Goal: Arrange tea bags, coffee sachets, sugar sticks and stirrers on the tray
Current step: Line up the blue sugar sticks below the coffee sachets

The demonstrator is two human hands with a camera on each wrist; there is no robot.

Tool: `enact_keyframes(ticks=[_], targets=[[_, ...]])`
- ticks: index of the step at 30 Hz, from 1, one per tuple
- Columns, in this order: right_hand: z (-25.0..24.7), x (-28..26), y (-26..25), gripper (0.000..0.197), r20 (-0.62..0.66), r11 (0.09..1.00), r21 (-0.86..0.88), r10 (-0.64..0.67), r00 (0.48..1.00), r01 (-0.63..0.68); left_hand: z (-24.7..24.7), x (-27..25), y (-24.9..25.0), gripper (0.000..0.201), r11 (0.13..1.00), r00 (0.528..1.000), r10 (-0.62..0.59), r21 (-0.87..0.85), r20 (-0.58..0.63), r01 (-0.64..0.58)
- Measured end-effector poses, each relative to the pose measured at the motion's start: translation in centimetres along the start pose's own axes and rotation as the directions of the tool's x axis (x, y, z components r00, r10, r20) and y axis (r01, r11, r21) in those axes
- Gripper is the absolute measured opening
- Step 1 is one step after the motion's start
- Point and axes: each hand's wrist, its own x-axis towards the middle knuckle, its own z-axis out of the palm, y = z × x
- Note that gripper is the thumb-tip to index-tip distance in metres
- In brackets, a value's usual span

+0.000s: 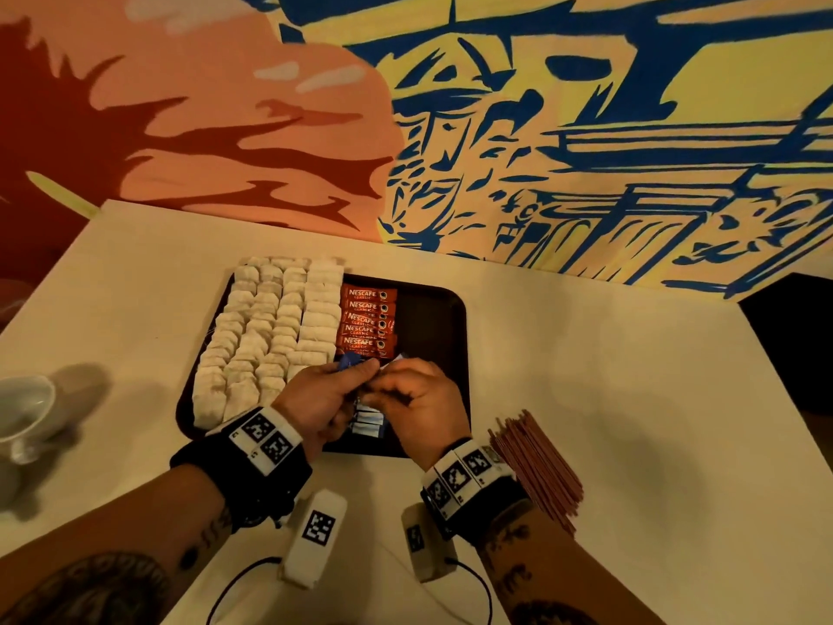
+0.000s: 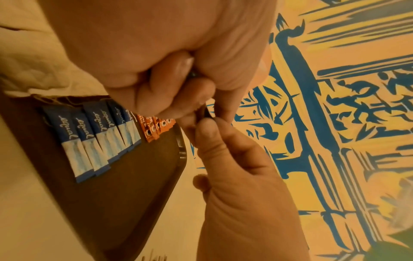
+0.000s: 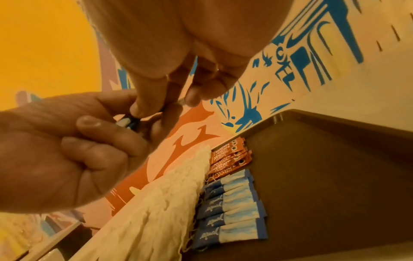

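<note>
Over the near part of the dark tray (image 1: 432,318), both hands meet on blue-and-white sugar sticks (image 1: 350,363). My left hand (image 1: 356,374) grips a small bunch of them in curled fingers (image 3: 102,139). My right hand (image 1: 387,383) pinches the bunch's end (image 3: 127,121) between thumb and forefinger. More sugar sticks (image 2: 93,141) lie in a row on the tray beneath the hands. Orange coffee sachets (image 1: 367,322) are stacked behind them. White tea bags (image 1: 270,327) fill the tray's left half. A bundle of reddish stirrers (image 1: 536,471) lies on the table beside my right wrist.
A white cup (image 1: 27,412) stands at the table's left edge. Two white marker blocks with cables (image 1: 315,539) lie near the front edge. The tray's right half (image 3: 324,176) is bare. A painted wall rises right behind the table.
</note>
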Motion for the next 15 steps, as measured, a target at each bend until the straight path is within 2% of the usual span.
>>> enact_keyframes(ticks=[2,5,7,11,13,15], targets=[[-0.2,-0.2,0.3,0.013,0.012,1.0,0.006,0.014,1.0,-0.014,-0.4,0.1,-0.3,0.023,0.999,0.999,0.039,0.026,-0.009,-0.039],[-0.7,-0.3,0.6,0.018,-0.084,0.958,0.228,0.194,0.977,-0.171,-1.0,0.4,-0.7,0.015,0.982,0.992,0.124,0.15,-0.039,-0.117],[-0.9,0.0,1.1,0.016,-0.136,0.933,0.261,0.291,0.947,-0.249,-1.2,0.5,-0.8,0.01,0.966,0.984,0.176,0.196,-0.032,-0.166],[-0.4,0.5,1.4,0.009,-0.051,0.907,0.249,0.362,0.931,-0.339,-1.3,0.9,-1.0,0.01,0.91,0.974,0.224,0.357,0.008,-0.213],[-0.4,0.8,1.3,0.014,-0.077,0.884,0.284,0.408,0.91,-0.372,-1.4,0.9,-1.0,0.01,0.913,0.971,0.237,0.342,-0.008,-0.22],[-0.6,1.3,1.2,0.013,-0.099,0.832,0.349,0.49,0.866,-0.43,-1.5,1.0,-0.9,0.02,0.94,0.97,0.236,0.267,-0.051,-0.214]])
